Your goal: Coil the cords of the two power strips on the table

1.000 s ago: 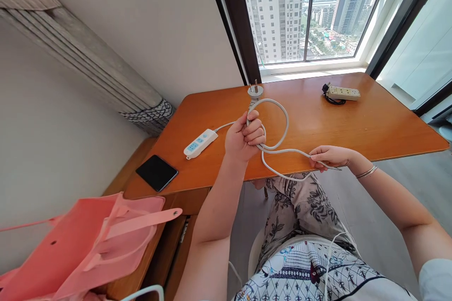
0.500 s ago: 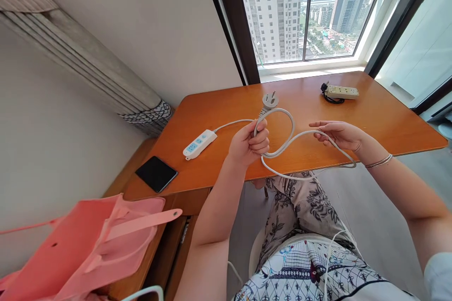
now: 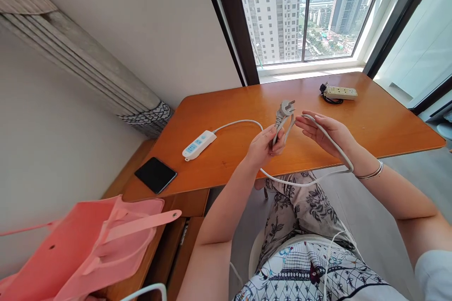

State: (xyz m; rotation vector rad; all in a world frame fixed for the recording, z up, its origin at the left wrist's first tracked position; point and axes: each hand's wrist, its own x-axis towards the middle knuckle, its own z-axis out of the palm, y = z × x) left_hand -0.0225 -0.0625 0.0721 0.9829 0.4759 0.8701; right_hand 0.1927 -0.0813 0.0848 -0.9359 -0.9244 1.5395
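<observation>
A white power strip with blue sockets lies on the orange wooden table. Its white cord runs from the strip to my left hand, which is closed around the cord just below the grey plug. The plug points up and right. A loop of the cord hangs below the table edge and comes back up over my right hand. That hand is open, palm up, fingers stretched toward the plug, with the cord lying across it.
A second, beige power strip with a black cord sits at the table's far right by the window. A black phone lies on a lower wooden ledge at the left. A pink bag fills the lower left corner.
My right hand has lifted the cord from the table edge up toward the plug. My left hand has shifted right, and the round loop has been drawn together into a narrow one.
</observation>
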